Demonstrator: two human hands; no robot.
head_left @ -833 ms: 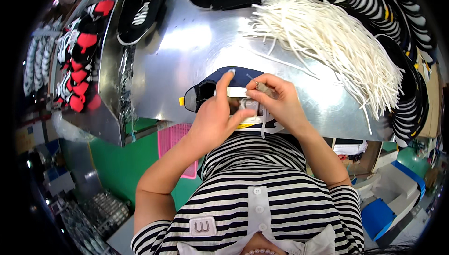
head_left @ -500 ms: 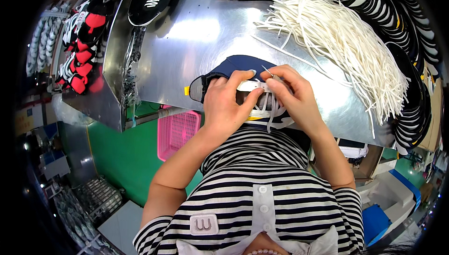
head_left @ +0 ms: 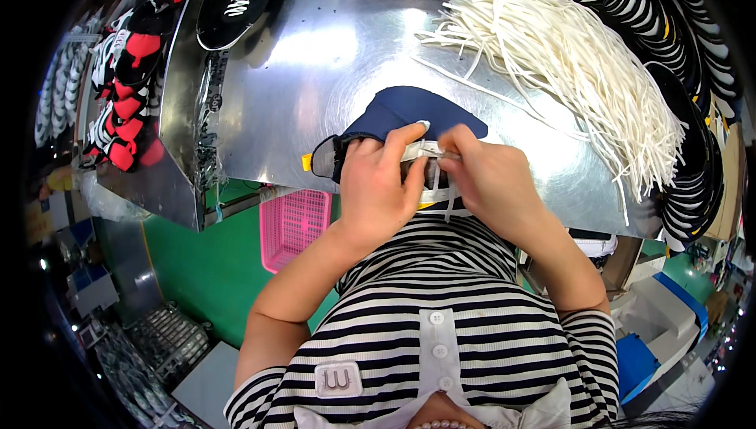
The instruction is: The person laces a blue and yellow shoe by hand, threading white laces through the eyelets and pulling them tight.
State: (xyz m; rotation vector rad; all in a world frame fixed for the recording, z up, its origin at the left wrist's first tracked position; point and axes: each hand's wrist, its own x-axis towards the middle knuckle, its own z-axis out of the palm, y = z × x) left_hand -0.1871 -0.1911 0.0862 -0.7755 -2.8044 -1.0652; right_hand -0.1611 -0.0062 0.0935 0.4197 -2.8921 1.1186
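A navy shoe upper (head_left: 425,111) with a white eyelet strip (head_left: 414,150) lies at the table's near edge, against my striped shirt. My left hand (head_left: 376,181) grips it, fingers tucked inside the opening and thumb beside the strip. Over the strip's right part, my right hand (head_left: 490,175) is closed in a pinch. A thin pointed metal tool (head_left: 431,152) shows between its fingertips and the strip, partly hidden and blurred. One white shoelace (head_left: 450,197) hangs down from the upper below my right fingers.
To the right, a big bundle of white laces (head_left: 567,75) lies on the metal table (head_left: 315,106), bordered by rows of stacked black-and-white uppers (head_left: 622,4). Black uppers (head_left: 240,4) lie at the far side. Red-and-black uppers (head_left: 130,106) stand left. A pink basket (head_left: 295,228) sits below the table edge.
My right hand has turned and come down onto the eyelet strip, bringing the metal tool's point from above the upper to the strip. My left hand keeps its grip. The view has shifted slightly.
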